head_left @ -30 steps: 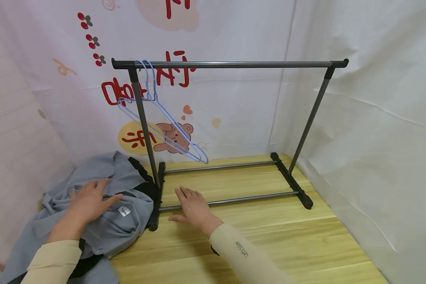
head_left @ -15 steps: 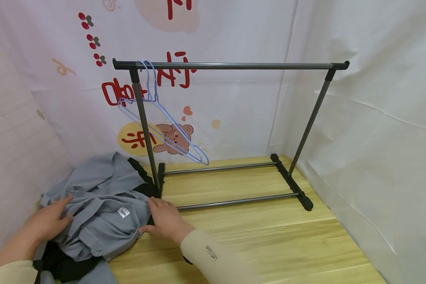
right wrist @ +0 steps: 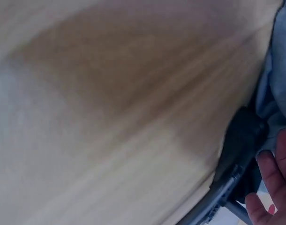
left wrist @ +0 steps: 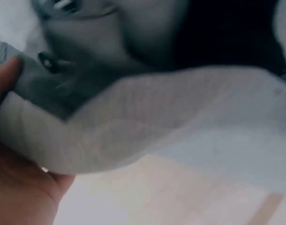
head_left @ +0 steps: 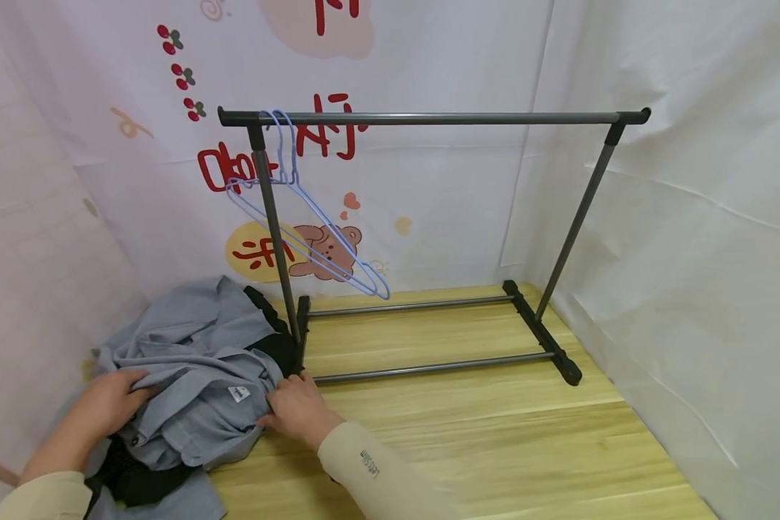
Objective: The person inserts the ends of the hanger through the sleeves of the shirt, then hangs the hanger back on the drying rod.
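Note:
A grey-blue shirt (head_left: 198, 361) lies crumpled in a heap at the left, its white label (head_left: 239, 393) facing up. Dark buttons (left wrist: 48, 62) show on its cloth in the left wrist view. My left hand (head_left: 107, 404) grips its left side, with cloth between thumb and fingers. At the heap's right edge, my right hand (head_left: 299, 410) has its fingers curled on the cloth beside the rack's left foot; part of this grip is hidden. Black fabric (head_left: 144, 477) shows under the shirt, and more black cloth (head_left: 279, 352) pokes out by the rack.
A dark metal clothes rack (head_left: 429, 118) stands on the wood-patterned table (head_left: 494, 448). Thin blue hangers (head_left: 328, 231) hang at the left end of its bar. A printed white curtain (head_left: 442, 209) closes off the back, with white cloth at both sides.
My left hand has moved left off the shirt's top and taken hold of its left side. My right hand has moved left from the rack's lower bar to the shirt's right edge, fingers curling.

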A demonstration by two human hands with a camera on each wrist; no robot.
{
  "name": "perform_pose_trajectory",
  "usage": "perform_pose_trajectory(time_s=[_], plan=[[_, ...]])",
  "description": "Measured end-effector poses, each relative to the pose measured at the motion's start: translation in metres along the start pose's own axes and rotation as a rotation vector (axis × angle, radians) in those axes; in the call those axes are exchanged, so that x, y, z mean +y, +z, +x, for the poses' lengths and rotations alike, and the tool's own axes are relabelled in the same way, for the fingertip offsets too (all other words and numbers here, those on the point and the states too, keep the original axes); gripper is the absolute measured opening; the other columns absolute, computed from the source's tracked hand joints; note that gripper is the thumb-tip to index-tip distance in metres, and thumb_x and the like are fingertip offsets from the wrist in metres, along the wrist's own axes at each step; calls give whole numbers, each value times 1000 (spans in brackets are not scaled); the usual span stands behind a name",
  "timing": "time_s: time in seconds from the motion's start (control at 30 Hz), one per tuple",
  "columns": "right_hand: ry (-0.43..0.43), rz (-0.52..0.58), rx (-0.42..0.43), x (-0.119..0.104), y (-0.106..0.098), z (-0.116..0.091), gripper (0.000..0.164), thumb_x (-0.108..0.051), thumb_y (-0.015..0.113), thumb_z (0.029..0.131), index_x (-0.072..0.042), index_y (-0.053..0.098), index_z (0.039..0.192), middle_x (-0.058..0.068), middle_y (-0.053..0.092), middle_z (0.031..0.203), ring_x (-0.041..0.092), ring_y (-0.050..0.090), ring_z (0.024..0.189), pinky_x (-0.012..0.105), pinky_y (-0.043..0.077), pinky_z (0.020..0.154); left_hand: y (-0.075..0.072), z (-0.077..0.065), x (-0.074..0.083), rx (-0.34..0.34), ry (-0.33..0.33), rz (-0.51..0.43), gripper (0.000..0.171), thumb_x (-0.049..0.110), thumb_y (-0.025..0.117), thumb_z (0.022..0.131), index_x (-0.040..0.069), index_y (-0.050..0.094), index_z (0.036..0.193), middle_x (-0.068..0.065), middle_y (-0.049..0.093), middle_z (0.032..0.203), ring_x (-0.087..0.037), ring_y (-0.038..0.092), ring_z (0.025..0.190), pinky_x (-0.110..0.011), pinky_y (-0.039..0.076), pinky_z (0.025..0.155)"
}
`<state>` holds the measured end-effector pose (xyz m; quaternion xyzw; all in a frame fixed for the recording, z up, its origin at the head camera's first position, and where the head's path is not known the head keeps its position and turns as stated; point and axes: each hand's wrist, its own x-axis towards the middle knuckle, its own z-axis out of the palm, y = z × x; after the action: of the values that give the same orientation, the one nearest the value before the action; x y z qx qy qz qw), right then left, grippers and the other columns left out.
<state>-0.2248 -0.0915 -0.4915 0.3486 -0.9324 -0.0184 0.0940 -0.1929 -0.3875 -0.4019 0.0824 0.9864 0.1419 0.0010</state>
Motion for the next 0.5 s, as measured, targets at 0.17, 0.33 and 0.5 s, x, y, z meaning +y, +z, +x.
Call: perform_pose_trajectory(time_s=[0.17, 0.33, 0.5], plan=[[-35, -7, 95, 5, 4, -5, 17, -48, 64, 94, -34, 72, 91, -11, 59, 94, 10, 52, 88, 27, 39, 78, -14, 2, 22, 178, 8, -38, 26, -2, 58, 91, -14, 62, 114, -41, 55, 117, -60, 53, 100, -63, 46, 77], [-9, 162, 332, 25, -2, -8, 15, -34, 60, 100, -22, 70, 98, -7, 63, 109, 10, 60, 98, 26, 45, 85, -30, 3, 56, 342, -58, -97, 30, 0, 51, 95, -10, 59, 122, -38, 57, 116, -42, 58, 77, -47, 45, 61], [114, 400, 635, 57, -15, -13, 11, -22, 59, 99, -13, 66, 97, -4, 67, 88, 10, 64, 75, 25, 50, 67, -44, 12, 97, 475, -90, -167, 29, 6, 46, 99, -3, 60, 122, -28, 65, 103, -28, 53, 67, -36, 37, 56]])
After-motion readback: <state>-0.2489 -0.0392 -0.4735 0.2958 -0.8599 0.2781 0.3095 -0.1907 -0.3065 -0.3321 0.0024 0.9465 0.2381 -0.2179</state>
